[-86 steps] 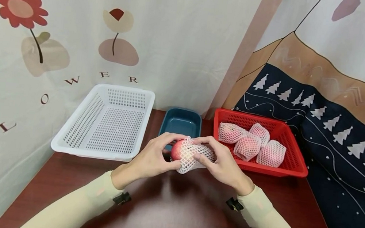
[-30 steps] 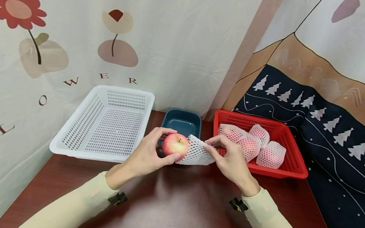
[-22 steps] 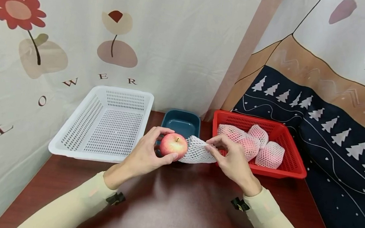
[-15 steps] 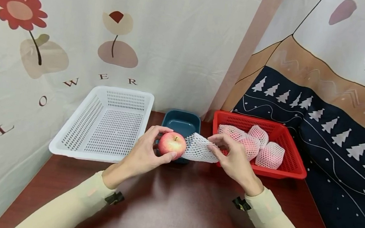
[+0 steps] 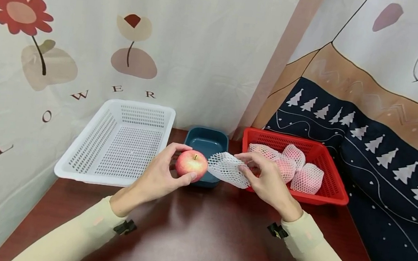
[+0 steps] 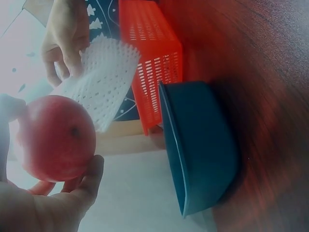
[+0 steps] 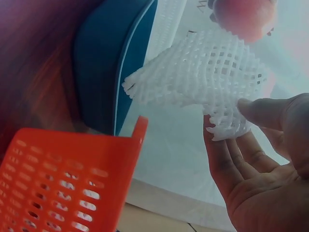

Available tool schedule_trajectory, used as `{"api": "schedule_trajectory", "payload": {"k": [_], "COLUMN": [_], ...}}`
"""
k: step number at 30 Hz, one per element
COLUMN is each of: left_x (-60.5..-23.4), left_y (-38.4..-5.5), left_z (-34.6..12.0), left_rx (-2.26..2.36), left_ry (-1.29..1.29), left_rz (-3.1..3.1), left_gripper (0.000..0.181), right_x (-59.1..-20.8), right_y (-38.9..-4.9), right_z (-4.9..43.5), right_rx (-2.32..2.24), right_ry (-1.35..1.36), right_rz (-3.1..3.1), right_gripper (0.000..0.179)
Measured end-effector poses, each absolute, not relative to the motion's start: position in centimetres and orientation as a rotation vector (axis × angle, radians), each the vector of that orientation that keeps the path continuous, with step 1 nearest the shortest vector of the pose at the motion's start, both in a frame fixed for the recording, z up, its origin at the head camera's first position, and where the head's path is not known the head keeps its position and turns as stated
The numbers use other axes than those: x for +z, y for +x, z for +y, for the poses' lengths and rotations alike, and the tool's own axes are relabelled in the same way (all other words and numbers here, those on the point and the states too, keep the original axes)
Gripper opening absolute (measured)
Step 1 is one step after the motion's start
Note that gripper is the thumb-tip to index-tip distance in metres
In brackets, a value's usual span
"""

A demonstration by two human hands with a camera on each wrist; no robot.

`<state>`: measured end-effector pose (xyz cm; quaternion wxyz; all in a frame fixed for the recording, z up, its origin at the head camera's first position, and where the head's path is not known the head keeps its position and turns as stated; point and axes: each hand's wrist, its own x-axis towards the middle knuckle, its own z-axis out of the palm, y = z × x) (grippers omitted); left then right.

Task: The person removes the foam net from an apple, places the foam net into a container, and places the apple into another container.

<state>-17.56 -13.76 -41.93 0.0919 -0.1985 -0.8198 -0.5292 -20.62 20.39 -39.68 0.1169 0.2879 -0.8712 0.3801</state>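
A red apple (image 5: 191,165), bare with its stem up, is held between the thumb and fingers of my left hand (image 5: 162,174). My right hand (image 5: 270,183) pinches a white foam net sleeve (image 5: 229,168) by its right end. The sleeve hangs flattened and hollow beside the apple, a small gap between them in the head view. In the left wrist view the apple (image 6: 57,138) sits in the fingers with the sleeve (image 6: 104,79) beyond it. The right wrist view shows thumb and fingers closed on one end of the sleeve (image 7: 207,72).
A white slatted basket (image 5: 62,170) stands at the left. Behind the hands is a small teal bin (image 5: 207,183). At the right, a red basket (image 5: 332,197) holds several apples in net sleeves (image 5: 307,178). All stand on a dark red wooden table (image 5: 198,238) before a printed curtain.
The apple has come out of the net sleeve, which is now apart from it. My left hand has moved left with the apple; my right hand has drawn the sleeve to the right.
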Motion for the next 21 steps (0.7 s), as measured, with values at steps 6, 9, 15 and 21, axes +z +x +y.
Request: {"api": "schedule_trajectory", "payload": {"k": [6, 9, 15, 21], "left_x": [-41.9, -41.8, -41.7, -41.5], "left_y": [-17.4, -17.4, -17.4, -17.3], "left_z": [-14.4, -14.6, -15.1, -15.2], "left_rx": [-1.569, -1.567, -1.547, -1.519], "left_ry": [-0.570, -0.568, -0.549, -0.548], "left_rz": [-2.440, -2.433, -2.434, -2.448], "left_gripper": [0.068, 0.068, 0.068, 0.068], "right_x": [-39.4, -39.4, -39.3, -39.4], "right_y": [-20.8, -21.0, -21.3, -21.8], "right_z": [20.3, 20.2, 19.6, 19.1], "right_rx": [1.038, 0.971, 0.831, 0.733], "right_ry": [0.883, 0.916, 0.972, 1.023], "right_rz": [-2.536, -2.502, -2.421, -2.385], "right_gripper": [0.047, 0.047, 0.047, 0.044]}}
